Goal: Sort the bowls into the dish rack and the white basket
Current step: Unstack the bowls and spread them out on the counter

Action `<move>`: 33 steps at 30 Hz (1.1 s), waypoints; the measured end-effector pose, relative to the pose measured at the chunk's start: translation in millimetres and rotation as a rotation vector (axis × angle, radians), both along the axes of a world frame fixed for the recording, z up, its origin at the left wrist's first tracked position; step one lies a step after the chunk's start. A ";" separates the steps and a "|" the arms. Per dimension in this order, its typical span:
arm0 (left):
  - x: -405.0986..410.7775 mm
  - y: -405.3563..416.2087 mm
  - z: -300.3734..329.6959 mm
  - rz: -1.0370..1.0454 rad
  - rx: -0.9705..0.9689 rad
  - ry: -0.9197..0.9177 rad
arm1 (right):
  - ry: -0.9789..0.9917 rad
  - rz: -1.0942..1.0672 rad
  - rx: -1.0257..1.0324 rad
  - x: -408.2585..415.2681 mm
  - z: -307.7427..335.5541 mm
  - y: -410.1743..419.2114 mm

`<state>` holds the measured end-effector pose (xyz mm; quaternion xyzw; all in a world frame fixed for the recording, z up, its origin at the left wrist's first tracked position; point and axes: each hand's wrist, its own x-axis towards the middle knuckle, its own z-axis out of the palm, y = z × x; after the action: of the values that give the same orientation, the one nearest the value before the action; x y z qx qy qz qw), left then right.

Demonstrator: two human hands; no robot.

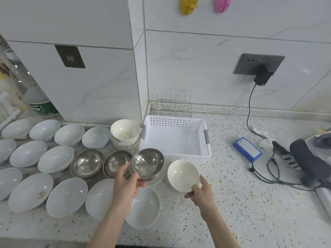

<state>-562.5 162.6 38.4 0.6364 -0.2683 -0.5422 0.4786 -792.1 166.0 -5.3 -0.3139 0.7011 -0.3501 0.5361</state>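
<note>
Entry: risks, largest first.

1. Steel bowl stack [146, 164], held by my left hand [128, 183] above the countertop's near-middle. I count at least two nested bowls, thumb over the near rim and fingers underneath. The pinch sits on one edge only, so I judge the upper bowl could slide off if the stack tips. A drop would land on the grey-white bowl [143, 207] below it or on the steel bowls [100, 165] just beside.
2. Cream bowl [183, 175], pinched at its near rim by my right hand [201, 194], just in front of the white basket [176, 140]. It is tilted toward me and could twist out of a one-sided grip (the rim looks smooth).
3. Sorting error: I cannot tell from here which kind belongs in which holder. The basket holds nothing, and so does the wire dish rack [172, 104] behind it at the counter's back edge. The rack is small and light-looking, and I judge a heavy bowl could tip it.

Entry: surface and room.

- Speckled stone countertop [241, 203], with rows of grey-white bowls across its left half.
- A cream bowl stack [125, 135] touching the basket's left side.
- Marbled tile wall [197, 59] with two sockets; a black charger [262, 76] trails its cable to the right side, near a blue battery pack [248, 149].
- Green-labelled bottle [40, 102] at the far left.
</note>
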 end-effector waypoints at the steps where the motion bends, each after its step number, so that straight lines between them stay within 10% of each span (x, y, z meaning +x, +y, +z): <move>1: 1.1 0.6 -1.4 0.006 0.005 -0.006 | -0.004 0.013 0.000 1.1 -1.0 -1.9; 17: -1.7 5.0 -12.0 -0.054 0.054 -0.039 | -0.083 -0.001 0.071 -1.4 -12.5 -14.3; 24: -15.9 18.7 -8.3 -0.229 0.026 -0.085 | 0.056 -0.010 0.066 -19.5 -1.9 9.8; 33: -27.8 44.9 -19.1 -0.613 0.113 -0.197 | -0.225 0.123 0.009 -25.2 5.2 49.2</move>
<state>-590.3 207.5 19.2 0.6009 -0.4620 -0.6109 0.2288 -817.3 215.2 -0.1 -0.3127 0.6175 -0.3466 0.6330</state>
